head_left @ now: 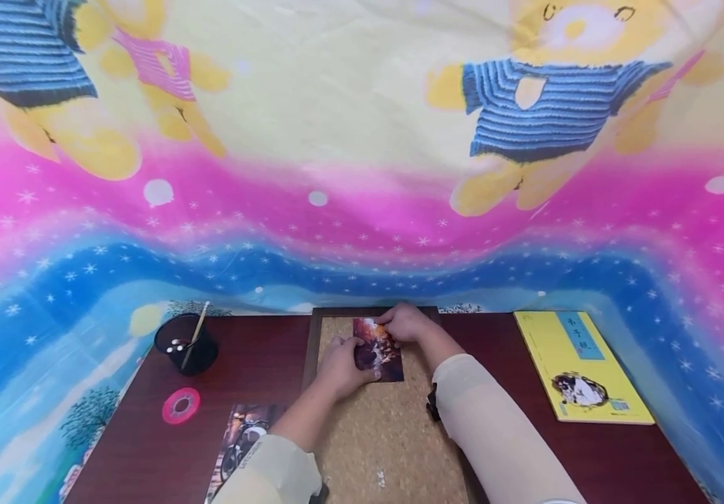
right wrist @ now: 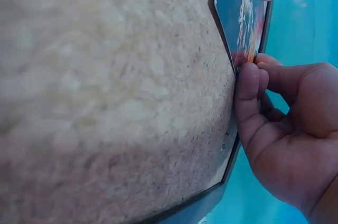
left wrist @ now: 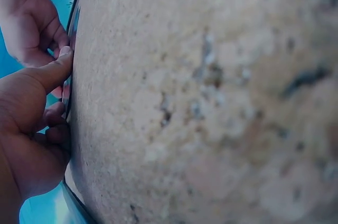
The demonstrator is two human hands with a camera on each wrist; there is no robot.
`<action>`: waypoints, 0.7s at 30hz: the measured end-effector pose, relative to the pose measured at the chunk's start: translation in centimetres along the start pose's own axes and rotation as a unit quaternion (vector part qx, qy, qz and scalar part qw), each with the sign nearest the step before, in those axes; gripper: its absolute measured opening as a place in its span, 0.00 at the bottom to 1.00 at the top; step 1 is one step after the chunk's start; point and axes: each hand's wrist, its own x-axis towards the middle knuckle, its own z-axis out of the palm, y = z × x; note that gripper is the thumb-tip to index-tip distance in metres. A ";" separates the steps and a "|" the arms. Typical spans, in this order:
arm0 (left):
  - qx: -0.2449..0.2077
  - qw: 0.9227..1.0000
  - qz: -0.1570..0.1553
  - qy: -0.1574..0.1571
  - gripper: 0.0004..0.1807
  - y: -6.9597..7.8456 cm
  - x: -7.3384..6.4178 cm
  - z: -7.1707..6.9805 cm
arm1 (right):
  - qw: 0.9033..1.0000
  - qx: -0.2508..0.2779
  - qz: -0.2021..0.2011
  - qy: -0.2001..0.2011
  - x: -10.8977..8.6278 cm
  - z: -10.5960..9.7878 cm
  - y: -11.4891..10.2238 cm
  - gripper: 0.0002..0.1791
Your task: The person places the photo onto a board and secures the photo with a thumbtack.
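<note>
A small photo print (head_left: 379,358) in dark, orange and red tones lies over the upper part of a cork board (head_left: 393,434) with a brown frame. My left hand (head_left: 339,367) holds the print at its lower left, thumb by the bottom edge and a finger at the left side. At the top right corner, my right hand (head_left: 409,325) pinches the print between thumb and fingers. In the right wrist view, the fingertips of the right hand (right wrist: 288,113) meet at the glossy print's (right wrist: 240,18) edge. The left wrist view shows the left thumb (left wrist: 55,71) stretched toward the print, other fingers bent.
To the left stand a black mesh pen cup (head_left: 188,343) with a pencil and white-tipped sticks, and a pink tape roll (head_left: 173,414). Another photo print (head_left: 236,448), showing a motorcycle, lies by the left forearm. A yellow book (head_left: 579,378) lies at right. A patterned curtain (head_left: 337,231) borders the table.
</note>
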 end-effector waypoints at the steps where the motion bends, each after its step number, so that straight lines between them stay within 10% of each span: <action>1: 0.001 1.000 0.002 -0.003 0.41 0.0 0.0 0.0 | 1.000 0.004 0.001 0.004 -0.2 0.0 0.1 0.24; 21: -0.021 1.000 0.008 0.000 0.42 -0.1 0.1 -0.1 | 0.997 0.040 -0.061 0.035 -4.9 -1.5 1.5 0.22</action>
